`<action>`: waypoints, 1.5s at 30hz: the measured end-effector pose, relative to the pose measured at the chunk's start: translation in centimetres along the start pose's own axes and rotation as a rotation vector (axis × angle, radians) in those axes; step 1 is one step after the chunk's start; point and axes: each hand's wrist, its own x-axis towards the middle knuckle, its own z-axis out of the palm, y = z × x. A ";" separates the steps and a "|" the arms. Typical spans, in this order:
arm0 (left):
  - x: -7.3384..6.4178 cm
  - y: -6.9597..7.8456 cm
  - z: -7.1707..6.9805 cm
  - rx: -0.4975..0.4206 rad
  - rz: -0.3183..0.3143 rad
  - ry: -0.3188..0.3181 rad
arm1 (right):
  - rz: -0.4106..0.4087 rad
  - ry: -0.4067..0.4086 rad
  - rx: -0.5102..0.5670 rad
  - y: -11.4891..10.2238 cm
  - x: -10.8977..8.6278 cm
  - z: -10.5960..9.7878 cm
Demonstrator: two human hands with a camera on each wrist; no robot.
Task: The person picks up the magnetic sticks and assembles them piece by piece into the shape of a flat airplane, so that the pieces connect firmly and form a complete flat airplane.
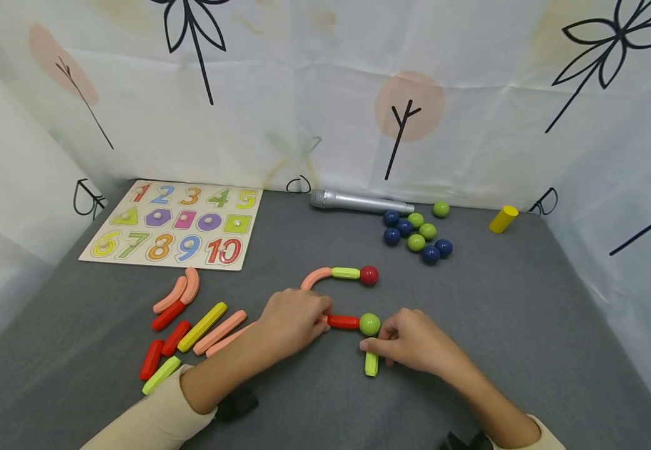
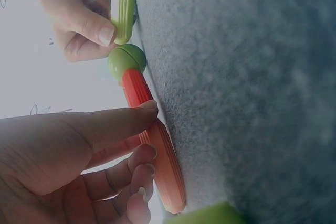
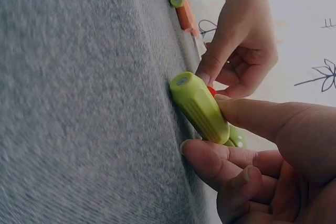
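Observation:
My left hand [image 1: 294, 319] pinches a straight run of toy rods near the joint between a red rod [image 1: 343, 322] and a salmon rod [image 2: 167, 182]. A green ball [image 1: 369, 324] sits at the red rod's far end. Between thumb and fingers, my right hand [image 1: 418, 340] holds a light green ridged rod [image 1: 371, 364], its upper end at the ball; whether they touch I cannot tell. A small metal disc [image 3: 182, 81] shows in this rod's free end. Beyond the left hand, a curved salmon piece [image 1: 315, 276] joins another light green rod [image 1: 346, 273] and a red ball [image 1: 369, 275].
Several loose rods, among them a yellow rod [image 1: 202, 327], lie left of my left forearm. A number puzzle board [image 1: 252, 228] lies at the back left. Farther back are a silver microphone [image 1: 364, 203], several blue and green balls [image 1: 430, 254], and a yellow cylinder [image 1: 503, 219].

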 end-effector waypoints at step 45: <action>0.8 -0.3 -0.2 0.021 -0.051 -0.020 | 0.056 0.041 0.015 0.5 1.2 0.3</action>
